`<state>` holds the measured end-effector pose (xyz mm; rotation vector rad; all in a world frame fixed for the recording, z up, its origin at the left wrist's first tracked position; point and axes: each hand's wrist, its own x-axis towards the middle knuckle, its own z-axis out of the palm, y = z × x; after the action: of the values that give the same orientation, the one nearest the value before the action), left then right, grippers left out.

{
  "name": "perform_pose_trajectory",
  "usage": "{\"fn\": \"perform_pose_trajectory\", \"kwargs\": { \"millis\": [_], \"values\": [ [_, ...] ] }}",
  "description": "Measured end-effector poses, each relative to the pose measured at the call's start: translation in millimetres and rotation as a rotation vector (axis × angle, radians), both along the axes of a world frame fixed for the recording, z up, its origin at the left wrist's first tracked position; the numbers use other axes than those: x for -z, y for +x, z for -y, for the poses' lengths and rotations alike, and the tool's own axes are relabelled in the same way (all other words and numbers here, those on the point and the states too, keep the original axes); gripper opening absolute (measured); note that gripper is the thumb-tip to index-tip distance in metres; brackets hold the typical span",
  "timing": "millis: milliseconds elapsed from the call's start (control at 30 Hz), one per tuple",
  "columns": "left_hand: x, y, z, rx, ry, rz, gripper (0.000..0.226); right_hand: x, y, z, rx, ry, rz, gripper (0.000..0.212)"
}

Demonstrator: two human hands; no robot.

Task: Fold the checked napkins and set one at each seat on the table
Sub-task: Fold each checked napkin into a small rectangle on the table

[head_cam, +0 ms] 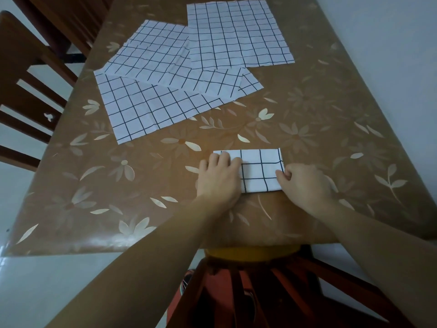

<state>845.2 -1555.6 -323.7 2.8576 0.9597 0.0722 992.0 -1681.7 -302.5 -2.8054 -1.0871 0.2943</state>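
A folded white napkin with a dark check lies near the table's front edge. My left hand lies on its left end with the fingers laid over the cloth. My right hand is at its right end, fingers curled, pinching the right edge. Three unfolded checked napkins lie further back, overlapping: one at front left, one across the middle, one at the back right.
The table is covered with a brown flowered cloth. A wooden chair stands at the left side, another chair is tucked under the front edge below my arms. A pale wall runs along the right.
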Motion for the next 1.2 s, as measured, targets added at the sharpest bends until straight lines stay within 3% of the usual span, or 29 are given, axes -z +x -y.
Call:
{"fn": "perform_pose_trajectory", "kwargs": {
  "millis": [133,233,333,467,700,867,1067,1200],
  "values": [
    [14,19,14,0.162,-0.116,-0.052,0.054,4,3,3,-0.032,-0.043,0.055,0.036],
    [26,22,12,0.177,-0.155,-0.115,0.06,13,-2,-4,-0.19,0.159,0.21,0.025],
    [27,25,10,0.188,-0.184,-0.137,0.061,23,-19,-26,-0.391,0.204,0.063,0.057],
    [32,23,8,0.181,-0.162,-0.123,0.067,40,-17,-31,-0.345,0.041,-0.115,0.08],
    [26,-2,-9,0.06,-0.136,-0.188,0.086,39,18,-3,-0.337,-0.175,0.012,0.065],
    [18,-9,-8,0.017,-0.145,-0.238,0.086,28,8,6,-0.269,-0.119,0.074,0.068],
    [12,-7,-8,0.014,-0.163,-0.26,0.086,20,17,32,-0.706,0.194,0.291,0.035],
    [5,-11,-4,0.088,-0.133,-0.168,0.085,25,28,19,-0.914,0.177,0.406,0.031]
  ]
}}
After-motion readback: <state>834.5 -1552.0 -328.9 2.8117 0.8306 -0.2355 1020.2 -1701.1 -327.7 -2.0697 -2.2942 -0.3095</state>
